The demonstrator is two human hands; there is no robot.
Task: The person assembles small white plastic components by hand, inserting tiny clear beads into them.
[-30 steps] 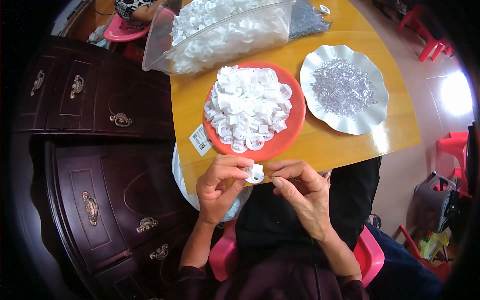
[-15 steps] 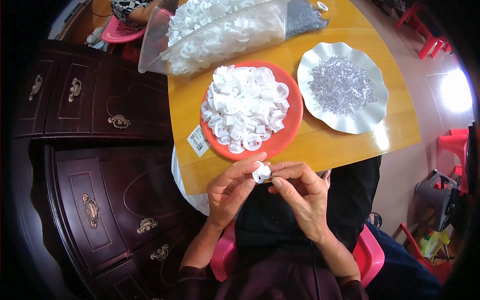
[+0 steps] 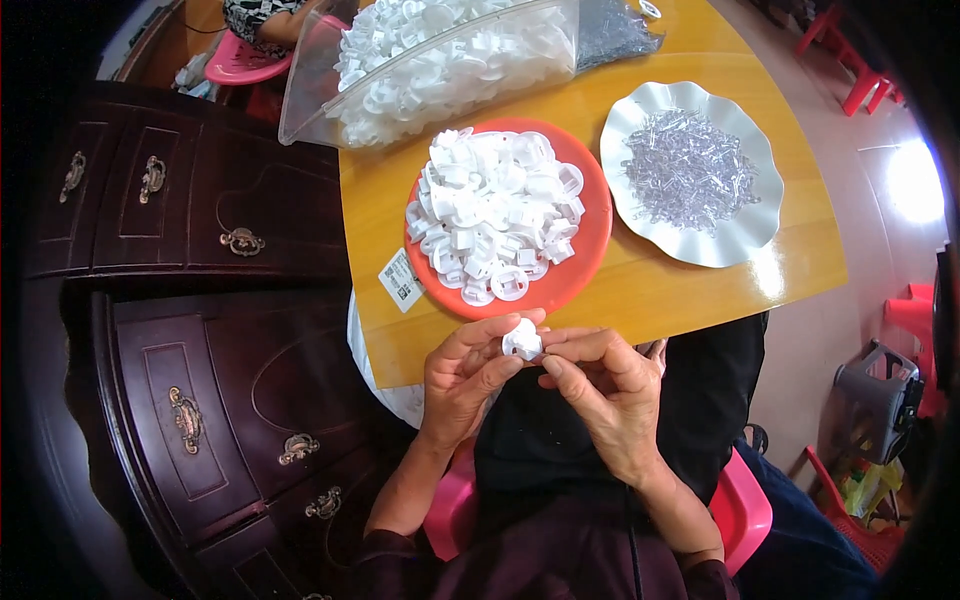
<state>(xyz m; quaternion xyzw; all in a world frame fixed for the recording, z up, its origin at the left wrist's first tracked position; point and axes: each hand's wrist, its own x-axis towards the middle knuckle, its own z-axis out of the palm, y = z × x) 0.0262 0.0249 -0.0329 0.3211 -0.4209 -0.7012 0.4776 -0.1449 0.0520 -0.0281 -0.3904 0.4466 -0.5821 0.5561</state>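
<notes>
Between the thumb and fingers of my left hand [image 3: 462, 375] is a small white round plastic part [image 3: 521, 341], held just off the near edge of the table. My right hand [image 3: 612, 395] meets its right side, thumb and forefinger pinched together; whatever lies between those tips is too small to make out. Beyond my hands, an orange-red plate [image 3: 592, 262] carries a heap of similar white plastic parts [image 3: 495, 205]. To its right a white wavy-rimmed plate [image 3: 690, 250] holds a pile of small clear plastic pieces [image 3: 690, 165].
A clear bin [image 3: 310, 110] full of white parts stands at the table's far side, beside a bag of clear pieces [image 3: 615, 40]. A paper label [image 3: 401, 281] lies left of the orange-red plate. Dark wooden drawers [image 3: 190, 330] line the left. A person's arm [image 3: 285, 25] shows at far left.
My right fingertips have closed in against the white part's side, and the thin bit seen between them earlier is now hidden. The part is turned slightly. The whole view has shifted a little.
</notes>
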